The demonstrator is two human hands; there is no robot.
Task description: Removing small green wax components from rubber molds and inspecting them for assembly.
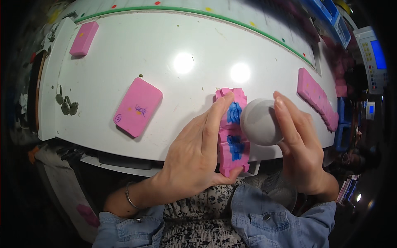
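Observation:
My left hand (192,151) holds a pink rubber mould (232,130) upright near the front edge of the white table, thumb under its near end and fingers along its left side. The mould's notched inner face shows two blue recessed patches, one above the other. In my right hand (304,155) is a smooth round grey-white ball (260,123), gripped between thumb and fingers. The ball is close against the mould's right side, beside the upper blue patch. From this angle I cannot tell whether they touch.
A pink block with pen marks (138,108) lies left of my hands, and a smaller pink block (84,39) at the far left. Several pink blocks (316,98) line the right side. Dark green branched pieces (69,107) lie near the left edge. A machine with a blue screen (374,58) stands at right.

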